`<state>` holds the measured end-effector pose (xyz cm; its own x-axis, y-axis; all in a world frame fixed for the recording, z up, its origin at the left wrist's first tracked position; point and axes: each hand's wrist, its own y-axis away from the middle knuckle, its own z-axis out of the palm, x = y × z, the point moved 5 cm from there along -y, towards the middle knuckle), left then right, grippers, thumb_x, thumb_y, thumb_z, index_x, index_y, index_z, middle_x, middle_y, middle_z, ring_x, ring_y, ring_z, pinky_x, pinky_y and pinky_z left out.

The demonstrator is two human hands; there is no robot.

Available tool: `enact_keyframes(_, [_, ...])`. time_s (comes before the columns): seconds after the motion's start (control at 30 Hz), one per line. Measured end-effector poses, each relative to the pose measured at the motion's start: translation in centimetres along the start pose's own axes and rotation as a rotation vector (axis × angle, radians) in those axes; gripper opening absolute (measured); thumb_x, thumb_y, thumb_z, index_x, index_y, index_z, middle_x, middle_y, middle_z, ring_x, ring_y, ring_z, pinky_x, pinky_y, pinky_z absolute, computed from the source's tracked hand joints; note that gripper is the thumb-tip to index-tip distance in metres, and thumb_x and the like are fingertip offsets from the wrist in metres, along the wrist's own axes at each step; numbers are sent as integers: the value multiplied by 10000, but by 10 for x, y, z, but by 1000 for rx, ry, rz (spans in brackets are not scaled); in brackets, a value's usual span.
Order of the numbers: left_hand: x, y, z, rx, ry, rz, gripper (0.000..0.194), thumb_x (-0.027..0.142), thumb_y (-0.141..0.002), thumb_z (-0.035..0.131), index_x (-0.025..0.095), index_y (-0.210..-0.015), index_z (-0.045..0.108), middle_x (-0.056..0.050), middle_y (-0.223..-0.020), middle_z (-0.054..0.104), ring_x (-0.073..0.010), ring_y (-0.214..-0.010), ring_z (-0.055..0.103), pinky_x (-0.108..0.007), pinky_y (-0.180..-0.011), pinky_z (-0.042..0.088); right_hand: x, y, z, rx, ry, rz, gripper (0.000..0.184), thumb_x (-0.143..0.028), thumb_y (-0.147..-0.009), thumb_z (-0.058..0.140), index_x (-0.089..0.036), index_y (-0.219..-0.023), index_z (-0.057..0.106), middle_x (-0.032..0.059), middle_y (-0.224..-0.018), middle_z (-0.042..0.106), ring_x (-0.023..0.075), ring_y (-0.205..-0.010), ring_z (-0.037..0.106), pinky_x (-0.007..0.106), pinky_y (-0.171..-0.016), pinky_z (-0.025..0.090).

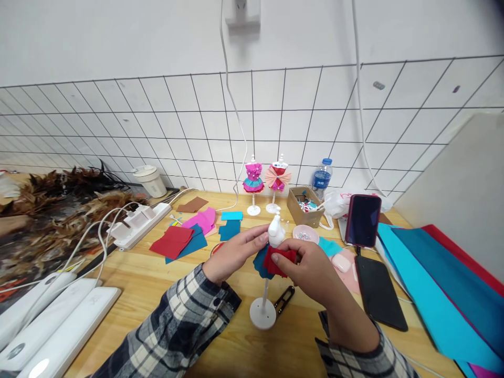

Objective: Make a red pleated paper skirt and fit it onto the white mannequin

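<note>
A small white dress-form mannequin point(276, 232) stands upright on a round white base point(263, 313) in front of me. Around its lower body hangs a teal ruffled piece point(261, 264). My left hand point(238, 253) is closed on the mannequin's torso from the left, thumb in front and fingers partly hidden behind. Between the thumb and fingers of my right hand point(311, 268) is a red crepe-like piece point(277, 261), held against the mannequin's waist over the teal one. A black-handled utility knife point(284, 301) lies beside the base.
Behind stand two dressed mannequins point(253, 181), a cardboard box point(305, 206) and a water bottle point(322, 176). Red sheets point(171, 242) lie left. A phone point(363, 220), black power bank point(381, 292) and large coloured sheets point(444, 283) lie right. A power strip point(142, 226) is at left.
</note>
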<state>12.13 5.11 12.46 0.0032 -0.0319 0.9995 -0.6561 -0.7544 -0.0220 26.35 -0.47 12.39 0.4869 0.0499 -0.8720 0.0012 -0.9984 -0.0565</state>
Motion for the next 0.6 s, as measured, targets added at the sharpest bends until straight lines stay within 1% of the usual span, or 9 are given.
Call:
enact_keyframes(0.1, [-1, 0, 3, -74, 28, -23, 577, 452, -810, 719, 193, -1310, 595, -113, -1356, 602, -297, -1273, 527, -431, -1090, 374, 0, 0, 1, -3, 3, 12, 144, -299, -781, 601, -192, -712, 668, -19, -582, 622, 104, -500, 496, 221, -481, 348])
enact_keyframes(0.23, [2, -1, 4, -72, 3, 5, 558, 389, -779, 766, 190, -1280, 621, -116, -1335, 619, -296, -1277, 524, -422, -1097, 373, -1, 0, 1, -2, -15, 25, 166, -323, -796, 598, -194, -707, 654, -28, -536, 593, 98, -458, 495, 214, -465, 358])
enact_keyframes(0.37, [1, -1, 4, -89, 34, 21, 545, 371, -791, 757, 201, -1291, 618, -113, -1334, 622, -300, -1270, 532, -434, -1096, 377, 0, 0, 0, 21, -7, 25, 159, -327, -789, 608, -197, -705, 644, -26, -530, 592, 101, -452, 506, 215, -460, 365])
enact_keyframes(0.6, [-6, 0, 2, -64, 129, -47, 464, 285, -835, 719, 188, -1277, 619, -126, -1351, 609, -273, -1233, 569, -392, -1045, 418, 4, -2, 3, 5, -18, 41, 152, -332, -802, 600, -201, -735, 641, -17, -551, 607, 108, -455, 530, 221, -455, 396])
